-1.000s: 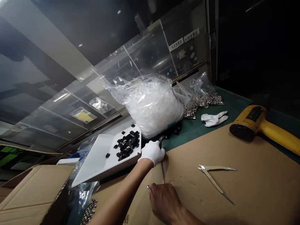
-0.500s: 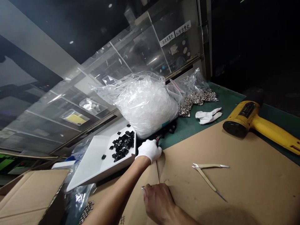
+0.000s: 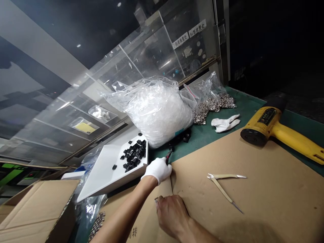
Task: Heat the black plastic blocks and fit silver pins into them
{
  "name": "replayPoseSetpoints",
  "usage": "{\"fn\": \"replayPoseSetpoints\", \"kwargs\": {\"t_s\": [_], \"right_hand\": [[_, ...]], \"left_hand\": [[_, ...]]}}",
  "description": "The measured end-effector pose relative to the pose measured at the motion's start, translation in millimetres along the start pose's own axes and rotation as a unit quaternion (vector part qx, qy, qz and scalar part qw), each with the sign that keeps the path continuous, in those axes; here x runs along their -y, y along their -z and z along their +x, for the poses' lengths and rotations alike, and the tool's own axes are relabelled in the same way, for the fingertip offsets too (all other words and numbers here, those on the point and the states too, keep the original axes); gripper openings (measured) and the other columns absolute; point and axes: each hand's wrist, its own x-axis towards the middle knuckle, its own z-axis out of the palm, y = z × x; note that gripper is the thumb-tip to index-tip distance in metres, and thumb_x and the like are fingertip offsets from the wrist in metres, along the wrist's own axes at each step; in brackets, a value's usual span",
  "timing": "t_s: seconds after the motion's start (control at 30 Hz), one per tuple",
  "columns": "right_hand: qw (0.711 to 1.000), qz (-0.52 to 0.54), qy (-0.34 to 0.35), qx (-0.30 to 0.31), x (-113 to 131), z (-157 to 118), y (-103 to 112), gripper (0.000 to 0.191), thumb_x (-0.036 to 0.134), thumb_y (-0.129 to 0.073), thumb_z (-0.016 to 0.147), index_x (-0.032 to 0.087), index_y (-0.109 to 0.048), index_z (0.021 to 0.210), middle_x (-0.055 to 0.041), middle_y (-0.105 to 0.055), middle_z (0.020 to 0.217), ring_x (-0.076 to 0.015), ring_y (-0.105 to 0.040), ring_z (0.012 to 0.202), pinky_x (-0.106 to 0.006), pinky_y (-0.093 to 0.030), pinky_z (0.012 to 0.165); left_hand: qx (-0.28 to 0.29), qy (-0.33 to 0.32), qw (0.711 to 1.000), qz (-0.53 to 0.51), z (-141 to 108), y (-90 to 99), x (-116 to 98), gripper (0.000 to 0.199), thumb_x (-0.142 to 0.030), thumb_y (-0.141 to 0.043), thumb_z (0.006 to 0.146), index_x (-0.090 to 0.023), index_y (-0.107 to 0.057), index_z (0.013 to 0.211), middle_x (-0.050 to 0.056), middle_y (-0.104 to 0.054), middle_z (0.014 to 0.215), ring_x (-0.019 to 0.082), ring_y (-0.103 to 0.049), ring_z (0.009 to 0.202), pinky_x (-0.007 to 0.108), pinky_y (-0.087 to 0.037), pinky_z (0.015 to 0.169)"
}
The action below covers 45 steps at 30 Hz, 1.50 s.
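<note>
My left hand, in a white glove, is closed around a slim dark tool with red on it. The tool's far end reaches small black parts on the green table; whether it grips one I cannot tell. Nearer to me, my bare right hand is closed low over the cardboard. A small shiny metal piece sticks out between its thumb and finger. Left of the gloved hand, a white tray bears many small black blocks.
A big clear bag of white pieces stands behind the hands, beside bags of metal parts. On the right lie a white glove, open cream-handled nippers and a yellow heat gun. A cardboard box stands at left.
My gloved left hand has drawn back slightly towards me and left, and more of the dark tool shows. My right hand has stayed nearly in place, still closed.
</note>
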Motion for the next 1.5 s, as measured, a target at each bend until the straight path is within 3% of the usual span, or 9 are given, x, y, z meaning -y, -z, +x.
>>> {"fn": "replayPoseSetpoints", "kwargs": {"t_s": [0.17, 0.33, 0.6, 0.77, 0.9, 1.1, 1.27, 1.4, 1.5], "right_hand": [[1.000, 0.004, 0.001, 0.002, 0, -3, 2, 0.025, 0.036, -0.063, 0.103, 0.015, -0.067, 0.115, -0.0046, -0.072, 0.101, -0.0192, -0.071, 0.086, -0.041, -0.061, 0.082], [1.000, 0.009, 0.006, 0.012, -1, -4, 3, 0.024, 0.035, -0.063, 0.103, 0.015, -0.067, 0.115, -0.0047, -0.071, 0.102, -0.0195, -0.071, 0.088, -0.041, -0.061, 0.083], [1.000, 0.015, 0.004, 0.021, 0, -7, 5, 0.024, 0.035, -0.063, 0.103, 0.015, -0.067, 0.115, -0.0044, -0.071, 0.101, -0.0194, -0.071, 0.087, -0.041, -0.061, 0.083], [1.000, 0.017, 0.004, 0.024, 0, -7, 8, 0.024, 0.035, -0.063, 0.103, 0.015, -0.067, 0.115, -0.0046, -0.072, 0.102, -0.0197, -0.071, 0.089, -0.042, -0.060, 0.084], [0.999, 0.015, 0.001, 0.036, 0, -6, 15, 0.025, 0.035, -0.063, 0.102, 0.015, -0.067, 0.117, -0.0053, -0.072, 0.105, -0.0204, -0.071, 0.091, -0.043, -0.060, 0.085], [0.997, 0.019, -0.051, 0.053, -8, -14, 41, 0.022, 0.036, -0.066, 0.101, 0.015, -0.070, 0.103, -0.0051, -0.073, 0.101, -0.0203, -0.071, 0.092, -0.043, -0.060, 0.087], [0.983, 0.051, -0.175, -0.017, -44, -16, 76, 0.023, 0.037, -0.063, 0.103, 0.016, -0.070, 0.099, -0.0033, -0.072, 0.093, -0.0175, -0.070, 0.083, -0.038, -0.061, 0.080], [0.958, 0.080, -0.246, -0.125, -71, 0, 95, 0.029, 0.038, -0.060, 0.104, 0.019, -0.065, 0.125, -0.0085, -0.069, 0.118, -0.0219, -0.069, 0.100, -0.043, -0.059, 0.089], [0.946, 0.105, -0.255, -0.171, -77, 21, 99, 0.032, 0.036, -0.062, 0.103, 0.021, -0.062, 0.131, -0.0101, -0.065, 0.129, -0.0235, -0.067, 0.106, -0.045, -0.059, 0.091]], "left_hand": [[0.013, -0.008, 1.000, 0.005, -20, -2.9, 6, 0.034, -0.036, -0.049, 0.088, -0.018, -0.073, 0.103, 0.022, -0.074, 0.111, 0.040, -0.073, 0.101, 0.047, -0.055, 0.085], [-0.009, -0.009, 1.000, 0.015, -32, 8.6, 10, 0.035, -0.039, -0.046, 0.091, -0.018, -0.071, 0.103, 0.021, -0.072, 0.110, 0.040, -0.072, 0.098, 0.047, -0.055, 0.081], [-0.020, -0.048, 0.998, 0.039, -21, 26.3, -3, 0.039, -0.043, -0.049, 0.089, -0.017, -0.074, 0.104, 0.023, -0.073, 0.110, 0.041, -0.072, 0.098, 0.047, -0.054, 0.082], [-0.010, -0.050, 0.998, 0.044, -11, 23.6, -12, 0.040, -0.044, -0.051, 0.087, -0.018, -0.075, 0.106, 0.022, -0.074, 0.110, 0.040, -0.072, 0.097, 0.045, -0.055, 0.078], [-0.007, -0.049, 0.997, 0.053, -17, 19.5, -9, 0.036, -0.039, -0.052, 0.086, -0.018, -0.075, 0.104, 0.022, -0.073, 0.109, 0.040, -0.072, 0.098, 0.046, -0.056, 0.080], [-0.001, -0.045, 0.998, 0.044, -29, 13.0, -1, 0.036, -0.038, -0.052, 0.084, -0.017, -0.075, 0.102, 0.024, -0.073, 0.110, 0.042, -0.072, 0.098, 0.049, -0.056, 0.081], [0.007, -0.030, 0.999, 0.020, -28, 6.3, 6, 0.036, -0.038, -0.048, 0.087, -0.020, -0.074, 0.104, 0.019, -0.076, 0.109, 0.038, -0.074, 0.097, 0.044, -0.056, 0.080], [0.023, -0.026, 0.999, 0.006, -29, 0.0, 8, 0.035, -0.039, -0.050, 0.086, -0.023, -0.075, 0.104, 0.016, -0.078, 0.105, 0.034, -0.075, 0.095, 0.041, -0.057, 0.081], [0.020, -0.026, 0.999, 0.000, -30, -3.9, 7, 0.037, -0.041, -0.051, 0.085, -0.022, -0.076, 0.107, 0.016, -0.078, 0.108, 0.034, -0.075, 0.097, 0.041, -0.058, 0.081]]}}
